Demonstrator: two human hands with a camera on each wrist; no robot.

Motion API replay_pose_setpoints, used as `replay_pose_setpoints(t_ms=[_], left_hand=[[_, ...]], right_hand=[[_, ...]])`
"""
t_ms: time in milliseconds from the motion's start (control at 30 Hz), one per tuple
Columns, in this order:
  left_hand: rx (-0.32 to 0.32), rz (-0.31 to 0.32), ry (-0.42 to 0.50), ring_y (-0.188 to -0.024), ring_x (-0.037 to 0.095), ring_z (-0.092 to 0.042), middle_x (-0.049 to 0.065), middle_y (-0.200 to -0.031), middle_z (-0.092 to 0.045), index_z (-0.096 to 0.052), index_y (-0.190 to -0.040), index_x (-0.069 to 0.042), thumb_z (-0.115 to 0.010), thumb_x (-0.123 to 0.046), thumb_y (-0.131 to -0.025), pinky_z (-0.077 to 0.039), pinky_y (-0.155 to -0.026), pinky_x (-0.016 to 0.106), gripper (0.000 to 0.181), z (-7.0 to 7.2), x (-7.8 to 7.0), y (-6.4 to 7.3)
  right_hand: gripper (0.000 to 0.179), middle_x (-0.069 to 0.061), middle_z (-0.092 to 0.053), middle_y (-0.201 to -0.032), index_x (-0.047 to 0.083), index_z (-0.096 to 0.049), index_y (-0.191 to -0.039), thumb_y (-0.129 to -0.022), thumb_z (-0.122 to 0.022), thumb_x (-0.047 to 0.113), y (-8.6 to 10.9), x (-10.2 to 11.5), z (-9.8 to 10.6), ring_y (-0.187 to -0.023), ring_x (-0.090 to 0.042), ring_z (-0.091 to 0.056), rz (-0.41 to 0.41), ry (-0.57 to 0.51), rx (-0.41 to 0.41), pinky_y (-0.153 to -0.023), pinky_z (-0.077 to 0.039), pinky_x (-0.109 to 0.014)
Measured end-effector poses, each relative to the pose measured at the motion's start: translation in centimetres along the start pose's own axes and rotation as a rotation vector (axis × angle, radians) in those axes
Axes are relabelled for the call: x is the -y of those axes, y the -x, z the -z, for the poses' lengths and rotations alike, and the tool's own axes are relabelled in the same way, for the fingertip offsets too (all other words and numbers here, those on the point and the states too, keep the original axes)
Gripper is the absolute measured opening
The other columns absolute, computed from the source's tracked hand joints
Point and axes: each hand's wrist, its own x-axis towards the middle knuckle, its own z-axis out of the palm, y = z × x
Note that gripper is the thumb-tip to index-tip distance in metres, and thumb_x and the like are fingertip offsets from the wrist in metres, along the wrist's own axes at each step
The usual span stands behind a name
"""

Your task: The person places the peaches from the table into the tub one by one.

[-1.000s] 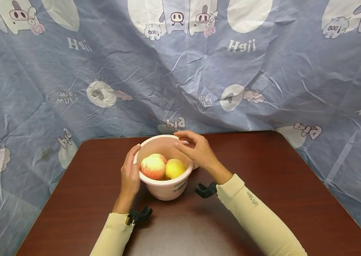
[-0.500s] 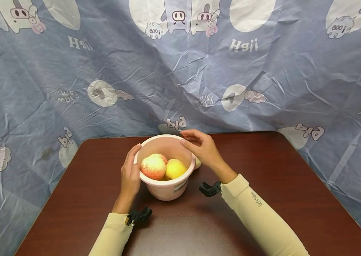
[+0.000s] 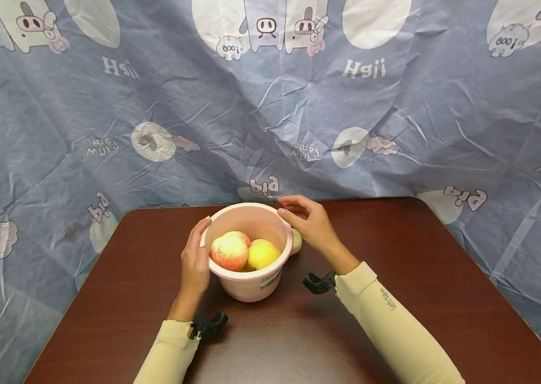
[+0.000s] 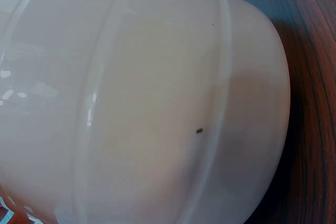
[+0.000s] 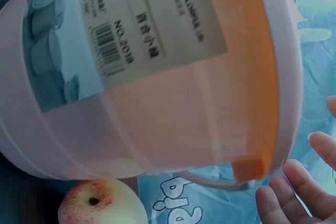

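Note:
A pale pink plastic bucket [image 3: 249,288] stands on the table with two peaches, one in front [image 3: 229,253], and a yellow fruit [image 3: 263,254] inside. My left hand [image 3: 195,265] rests along its left side, fingers and thumb against the rim. The left wrist view shows just the bucket's wall [image 4: 152,98]. By the right rim is my right hand [image 3: 312,226], its fingers loosely bent and holding nothing. In the right wrist view, its fingertips [image 5: 296,177] lie near the rim. Another fruit [image 3: 296,241] sits behind the bucket's right side; the right wrist view shows this peach [image 5: 105,205] has a stem hollow.
The dark red-brown table [image 3: 419,277] extends around the bucket. Behind it hangs a blue cartoon-print cloth [image 3: 232,133]. Black wrist mounts, such as the right one [image 3: 319,283], stick out inward from both cuffs. A printed label [image 5: 126,35] covers part of the bucket's wall.
My right hand has moved right, from over the bucket's opening to beside its rim. More of the fruit behind the bucket now shows. My left hand and the bucket have stayed in place.

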Motion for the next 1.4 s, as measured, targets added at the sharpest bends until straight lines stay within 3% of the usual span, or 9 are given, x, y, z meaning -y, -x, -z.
replay_pose_setpoints(t_ms=[267,600,733,933,1200,1400], left_hand=[[0.001,0.013,-0.002,-0.127,0.039,-0.046,0.023,-0.135,-0.052,-0.053,-0.13,0.008,-0.038,0.014,-0.084,-0.03,-0.108,0.029,0.049,-0.1,0.1,0.0],[0.003,0.019,0.0,-0.127,0.039,-0.047,0.021,-0.135,-0.052,-0.053,-0.13,0.008,-0.038,0.013,-0.083,-0.031,-0.108,0.032,0.049,-0.2,0.1,0.0],[0.003,0.014,-0.003,-0.126,0.04,-0.047,0.024,-0.135,-0.052,-0.053,-0.129,0.009,-0.038,0.014,-0.083,-0.03,-0.108,0.03,0.049,-0.2,0.1,0.0],[0.004,0.006,-0.007,-0.126,0.041,-0.046,0.027,-0.134,-0.051,-0.053,-0.129,0.009,-0.038,0.015,-0.083,-0.03,-0.108,0.027,0.049,-0.2,0.1,0.0],[-0.002,0.012,-0.009,-0.126,0.04,-0.047,0.026,-0.134,-0.051,-0.053,-0.129,0.009,-0.038,0.013,-0.083,-0.03,-0.108,0.029,0.049,-0.2,0.0,0.0],[-0.002,0.009,-0.005,-0.126,0.04,-0.046,0.026,-0.134,-0.051,-0.053,-0.129,0.009,-0.038,0.013,-0.084,-0.03,-0.108,0.03,0.048,-0.2,0.1,0.0]], right_hand=[[0.03,-0.02,-0.064,-0.113,-0.003,-0.065,-0.117,-0.089,-0.067,0.009,0.0,-0.7,0.2,-0.103,-0.035,-0.06,-0.028,0.026,-0.01,-0.09,-0.048,-0.047],[0.028,-0.02,-0.065,-0.112,-0.003,-0.066,-0.115,-0.089,-0.066,0.006,0.0,-2.0,0.3,-0.102,-0.034,-0.061,-0.031,0.054,-0.031,-0.09,-0.047,-0.045],[0.029,-0.021,-0.065,-0.111,-0.003,-0.065,-0.115,-0.088,-0.066,0.005,-0.4,-3.9,0.3,-0.101,-0.036,-0.06,-0.036,0.048,-0.039,-0.09,-0.047,-0.047],[0.031,-0.018,-0.065,-0.113,0.006,-0.068,-0.117,-0.088,-0.07,0.017,-1.2,-7.2,0.2,-0.1,-0.031,-0.061,-0.048,0.045,-0.045,-0.09,-0.046,-0.049],[0.03,-0.007,-0.068,-0.109,0.014,-0.07,-0.114,-0.089,-0.069,0.031,-1.2,-8.1,0.2,-0.104,-0.02,-0.059,-0.059,0.12,-0.064,-0.093,-0.044,-0.044],[0.033,-0.002,-0.069,-0.108,0.011,-0.07,-0.115,-0.089,-0.068,0.031,-1.2,-8.5,0.4,-0.107,-0.02,-0.058,-0.067,0.144,-0.074,-0.095,-0.042,-0.046]])
